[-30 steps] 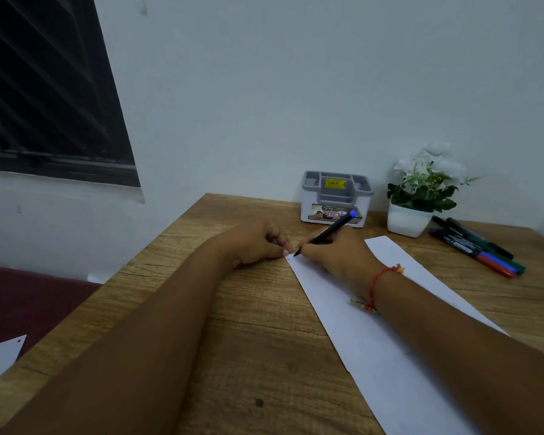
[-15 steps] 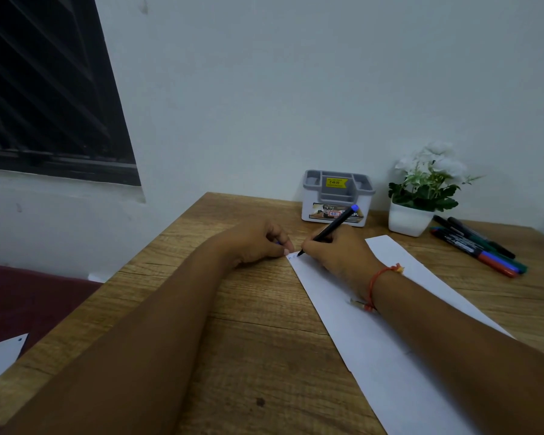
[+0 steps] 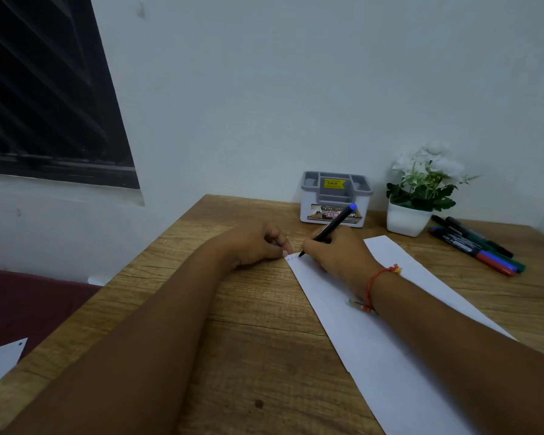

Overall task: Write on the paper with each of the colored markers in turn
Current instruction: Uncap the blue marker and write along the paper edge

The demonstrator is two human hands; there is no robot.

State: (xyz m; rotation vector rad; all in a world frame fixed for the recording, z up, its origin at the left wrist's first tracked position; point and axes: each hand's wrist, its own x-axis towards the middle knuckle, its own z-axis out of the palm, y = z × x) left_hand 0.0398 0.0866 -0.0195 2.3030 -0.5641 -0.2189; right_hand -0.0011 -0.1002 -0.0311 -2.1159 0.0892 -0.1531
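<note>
A white sheet of paper (image 3: 371, 334) lies slantwise on the wooden desk (image 3: 264, 324). My right hand (image 3: 336, 252) grips a black marker with a blue end (image 3: 333, 226), its tip touching the paper's far left corner, where small blue marks show. My left hand (image 3: 258, 243) is curled at that corner, fingertips pressing the paper's edge, with something small and blue, perhaps the cap, peeking from the fingers. Several other markers (image 3: 478, 246), with red, blue, green and black caps, lie together at the right.
A grey and white desk organiser (image 3: 335, 199) stands at the back against the wall. A white pot with a flowering plant (image 3: 418, 196) sits to its right. Another paper sheet (image 3: 0, 359) lies off the desk at lower left. A dark window is at upper left.
The marker tip has shifted slightly to the right along the paper's top edge, leaving small blue marks. My left hand has stayed in place.
</note>
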